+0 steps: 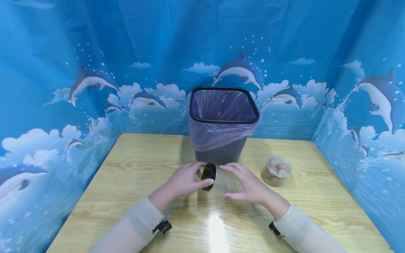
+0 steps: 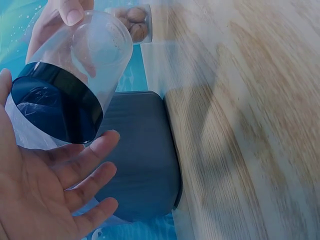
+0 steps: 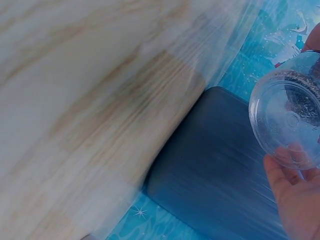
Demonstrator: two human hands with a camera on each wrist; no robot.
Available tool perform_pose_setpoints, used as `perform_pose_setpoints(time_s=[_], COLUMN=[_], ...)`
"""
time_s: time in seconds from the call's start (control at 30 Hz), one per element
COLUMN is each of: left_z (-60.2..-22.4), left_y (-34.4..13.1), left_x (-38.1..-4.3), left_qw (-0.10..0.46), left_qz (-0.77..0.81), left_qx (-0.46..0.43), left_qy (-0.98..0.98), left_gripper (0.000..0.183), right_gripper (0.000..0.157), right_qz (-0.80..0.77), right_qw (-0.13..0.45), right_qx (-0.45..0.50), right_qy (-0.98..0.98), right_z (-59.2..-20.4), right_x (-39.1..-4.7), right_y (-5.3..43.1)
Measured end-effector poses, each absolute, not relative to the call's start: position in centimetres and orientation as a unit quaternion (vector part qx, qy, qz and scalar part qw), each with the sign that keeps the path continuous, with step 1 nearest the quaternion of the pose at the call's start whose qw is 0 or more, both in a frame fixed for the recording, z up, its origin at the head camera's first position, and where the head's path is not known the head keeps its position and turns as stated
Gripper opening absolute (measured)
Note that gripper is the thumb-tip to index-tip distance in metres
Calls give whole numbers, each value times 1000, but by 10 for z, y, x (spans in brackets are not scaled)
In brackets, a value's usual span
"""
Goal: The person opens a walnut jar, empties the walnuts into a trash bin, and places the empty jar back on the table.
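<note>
A clear plastic jar (image 1: 226,180) with a black screw lid (image 1: 209,176) is held on its side above the table, lid toward the left. My left hand (image 1: 186,179) grips the lid's rim between thumb and finger; its other fingers (image 2: 95,186) are spread below the lid in the left wrist view. Around the jar's base end, my right hand (image 1: 251,184) holds the clear body. Small specks show through the jar (image 3: 280,120) in the right wrist view. To the right stands a small clear tub (image 1: 272,178) of round brown walnuts (image 2: 136,22).
Just behind the hands, a dark grey trash bin (image 1: 221,154) stands with a purple bag (image 1: 218,135) folded over its black rim. Beneath everything is a wood-grain table (image 1: 142,154). Blue dolphin-print curtains (image 1: 171,45) surround the table's back and sides.
</note>
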State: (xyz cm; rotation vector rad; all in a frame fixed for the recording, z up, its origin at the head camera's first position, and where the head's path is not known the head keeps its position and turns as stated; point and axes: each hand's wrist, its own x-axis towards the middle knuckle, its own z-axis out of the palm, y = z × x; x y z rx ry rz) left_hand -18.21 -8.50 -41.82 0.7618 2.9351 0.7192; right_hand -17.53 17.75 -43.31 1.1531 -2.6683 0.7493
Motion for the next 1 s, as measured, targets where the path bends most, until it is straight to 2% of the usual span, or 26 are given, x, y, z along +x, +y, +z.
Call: perform_pose_setpoints(time_s=[0.37,1.0], left_z=[-417,-418], left_y=[-83,-84], left_x=[-181,-182], left_qw=[38,50], left_qz=[232,293], left_qx=[230,249], left_qy=[944,922], left_gripper=[91,76], right_gripper=[83,82], right_qz=[250,248], right_qw=[73,90], right_qx=[385,393], right_qy=[-885,-881], right_z=[-431,-431], right_x=[-174,-176], right_y=[177,179])
